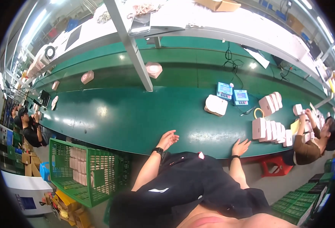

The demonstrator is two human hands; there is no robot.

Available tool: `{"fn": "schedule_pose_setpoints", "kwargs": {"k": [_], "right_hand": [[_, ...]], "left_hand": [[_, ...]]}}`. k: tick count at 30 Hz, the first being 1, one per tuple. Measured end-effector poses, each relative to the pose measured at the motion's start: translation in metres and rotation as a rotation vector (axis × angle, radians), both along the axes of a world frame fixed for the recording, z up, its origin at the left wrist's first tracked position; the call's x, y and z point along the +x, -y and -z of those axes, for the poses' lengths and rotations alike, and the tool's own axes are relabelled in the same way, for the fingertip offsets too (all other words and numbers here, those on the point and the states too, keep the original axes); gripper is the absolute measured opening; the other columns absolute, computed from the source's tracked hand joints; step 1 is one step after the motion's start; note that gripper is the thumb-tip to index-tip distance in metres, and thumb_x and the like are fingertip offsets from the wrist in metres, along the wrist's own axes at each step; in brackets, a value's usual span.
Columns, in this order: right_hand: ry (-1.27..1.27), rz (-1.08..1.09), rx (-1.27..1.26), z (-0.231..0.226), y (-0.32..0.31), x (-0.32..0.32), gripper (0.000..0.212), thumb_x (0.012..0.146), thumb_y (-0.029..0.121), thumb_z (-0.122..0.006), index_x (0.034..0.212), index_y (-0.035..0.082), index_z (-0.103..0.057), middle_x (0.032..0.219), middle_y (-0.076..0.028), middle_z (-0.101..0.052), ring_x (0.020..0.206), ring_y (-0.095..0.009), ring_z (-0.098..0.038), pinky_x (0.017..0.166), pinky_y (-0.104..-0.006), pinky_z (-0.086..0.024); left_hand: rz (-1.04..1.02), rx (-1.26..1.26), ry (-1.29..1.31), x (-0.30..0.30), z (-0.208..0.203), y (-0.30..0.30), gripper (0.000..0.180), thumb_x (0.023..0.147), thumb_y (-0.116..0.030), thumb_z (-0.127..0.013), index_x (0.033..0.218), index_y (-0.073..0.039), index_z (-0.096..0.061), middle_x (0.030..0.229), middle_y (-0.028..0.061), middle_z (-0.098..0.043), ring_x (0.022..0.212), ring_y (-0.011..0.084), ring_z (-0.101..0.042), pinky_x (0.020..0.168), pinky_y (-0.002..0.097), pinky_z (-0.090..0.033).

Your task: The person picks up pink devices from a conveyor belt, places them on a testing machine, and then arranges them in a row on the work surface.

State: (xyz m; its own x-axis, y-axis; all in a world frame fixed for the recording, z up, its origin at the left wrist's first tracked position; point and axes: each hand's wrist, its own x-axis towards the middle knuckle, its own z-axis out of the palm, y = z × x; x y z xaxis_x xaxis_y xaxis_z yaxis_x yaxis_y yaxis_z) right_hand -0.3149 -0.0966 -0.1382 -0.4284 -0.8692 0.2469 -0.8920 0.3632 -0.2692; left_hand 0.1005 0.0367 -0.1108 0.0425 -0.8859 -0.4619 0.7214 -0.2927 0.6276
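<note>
Over the near edge of the green bench, my left hand is held with fingers apart and nothing in them. My right hand is likewise open and empty, at the bench edge further right. Nearest to it stands a row of pale pink box-shaped units, upright side by side. Behind that row are more pink units and a yellow ring. A pale pink piece with a brownish underside lies on the bench beside two small blue testers with screens.
At my left stands a green plastic crate with stacked pink units. A grey post rises from the bench to a shelf. Pink pieces lie on the far strip. Co-workers sit at left and right; a red stool is at right.
</note>
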Motion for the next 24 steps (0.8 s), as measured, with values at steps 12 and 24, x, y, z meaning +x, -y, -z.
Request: {"fn": "schedule_pose_setpoints", "kwargs": {"k": [12, 24], "right_hand": [[0.02, -0.149, -0.057, -0.017, -0.036, 0.005, 0.049, 0.089, 0.023, -0.052, 0.131, 0.002, -0.041, 0.144, -0.013, -0.032, 0.134, -0.03, -0.028, 0.108, -0.0427, -0.025], [0.09, 0.133, 0.028, -0.013, -0.016, 0.026, 0.047, 0.088, 0.024, -0.05, 0.129, 0.004, -0.041, 0.144, -0.012, -0.031, 0.135, -0.031, -0.024, 0.108, -0.0504, -0.021]], "left_hand": [[0.028, 0.04, 0.018, 0.003, -0.006, 0.006, 0.031, 0.096, -0.015, -0.043, 0.126, -0.004, -0.044, 0.097, 0.0153, -0.062, 0.082, 0.0197, -0.061, 0.073, 0.0293, -0.052], [0.354, 0.247, 0.286, 0.015, -0.033, 0.028, 0.028, 0.097, -0.019, -0.044, 0.12, -0.003, -0.048, 0.093, 0.015, -0.064, 0.08, 0.0203, -0.065, 0.069, 0.0289, -0.054]]}}
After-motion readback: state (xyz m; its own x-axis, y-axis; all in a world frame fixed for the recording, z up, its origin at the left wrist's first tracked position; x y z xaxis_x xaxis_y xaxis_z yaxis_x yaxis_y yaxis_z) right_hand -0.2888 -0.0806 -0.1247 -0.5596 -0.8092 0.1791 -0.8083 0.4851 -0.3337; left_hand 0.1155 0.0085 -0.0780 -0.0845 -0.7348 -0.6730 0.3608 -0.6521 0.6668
